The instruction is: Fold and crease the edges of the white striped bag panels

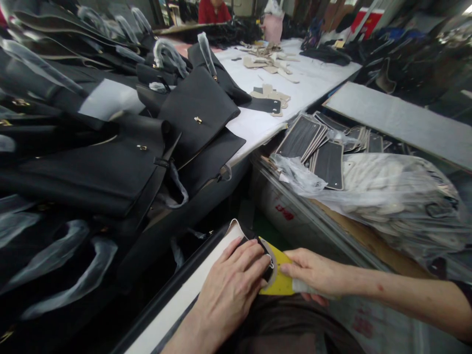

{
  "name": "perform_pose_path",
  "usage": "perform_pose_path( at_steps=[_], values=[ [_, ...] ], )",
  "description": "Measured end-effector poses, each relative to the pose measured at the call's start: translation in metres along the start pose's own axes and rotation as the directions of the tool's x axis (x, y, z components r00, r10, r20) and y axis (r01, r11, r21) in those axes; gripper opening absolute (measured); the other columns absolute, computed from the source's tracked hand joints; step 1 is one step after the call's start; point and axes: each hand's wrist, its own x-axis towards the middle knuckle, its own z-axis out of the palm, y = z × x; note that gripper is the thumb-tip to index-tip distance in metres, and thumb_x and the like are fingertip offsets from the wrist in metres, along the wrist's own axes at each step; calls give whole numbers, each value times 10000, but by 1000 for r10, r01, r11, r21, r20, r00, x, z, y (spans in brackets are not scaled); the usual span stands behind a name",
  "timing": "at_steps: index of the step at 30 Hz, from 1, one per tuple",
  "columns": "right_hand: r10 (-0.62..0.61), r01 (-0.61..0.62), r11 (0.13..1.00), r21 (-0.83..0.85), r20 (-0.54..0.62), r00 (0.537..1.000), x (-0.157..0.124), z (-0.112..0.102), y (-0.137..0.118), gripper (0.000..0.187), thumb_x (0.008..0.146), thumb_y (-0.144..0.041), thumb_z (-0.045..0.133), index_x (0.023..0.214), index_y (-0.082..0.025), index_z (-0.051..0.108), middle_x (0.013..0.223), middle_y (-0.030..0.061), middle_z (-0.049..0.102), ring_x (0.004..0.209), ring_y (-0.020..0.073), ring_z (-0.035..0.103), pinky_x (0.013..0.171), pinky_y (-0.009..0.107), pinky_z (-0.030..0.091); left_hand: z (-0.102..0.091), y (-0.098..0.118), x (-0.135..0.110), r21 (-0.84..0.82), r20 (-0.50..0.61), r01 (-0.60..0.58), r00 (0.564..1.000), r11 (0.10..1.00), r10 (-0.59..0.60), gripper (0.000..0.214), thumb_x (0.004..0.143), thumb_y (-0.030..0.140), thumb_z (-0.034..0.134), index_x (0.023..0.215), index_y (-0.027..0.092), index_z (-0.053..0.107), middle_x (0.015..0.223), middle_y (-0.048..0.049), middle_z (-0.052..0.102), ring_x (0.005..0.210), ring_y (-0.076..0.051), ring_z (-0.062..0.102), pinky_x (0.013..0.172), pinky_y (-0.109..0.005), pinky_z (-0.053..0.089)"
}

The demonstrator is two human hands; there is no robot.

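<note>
My left hand [230, 285] lies flat, fingers stretched out, pressing down on a black leather piece [258, 246] at the end of a long white-faced panel [191, 290] near the bottom middle. My right hand [313, 273] is closed around a yellow scraper-like tool [278, 280], whose edge meets the black piece beside my left fingertips. Part of the tool's handle is hidden in my right fist.
Black handbags [110, 162] with gold clasps and plastic-wrapped handles pile up on the left. A white table [313, 78] holds beige cut pieces. Stacked black panels [324, 147] and clear plastic bags [398, 196] sit on a carton at right. A person in red [214, 12] stands far back.
</note>
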Motion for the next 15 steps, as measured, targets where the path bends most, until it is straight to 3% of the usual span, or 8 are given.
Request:
perform_pose_path(
  at_steps=[7,15],
  values=[
    [-28,31,998,52,-71,997,5,10,6,435,955,-572,433,1041,-157,531,575,-13,595,364,92,505,321,144,390,-2,-1,-2,-107,-6,26,1000,994,-27,366,950,189,485,1292,319,492,1387,45,527,1370,-131,377,1223,-377,176],
    [-13,12,1000,-21,-70,997,6,7,-1,437,961,-581,422,1017,-160,524,590,-12,599,379,95,523,327,145,405,-1,-6,-1,-140,-5,24,1000,990,-25,324,945,151,452,1255,243,483,1403,-5,516,1374,-140,372,1226,-372,181]
  ],
)
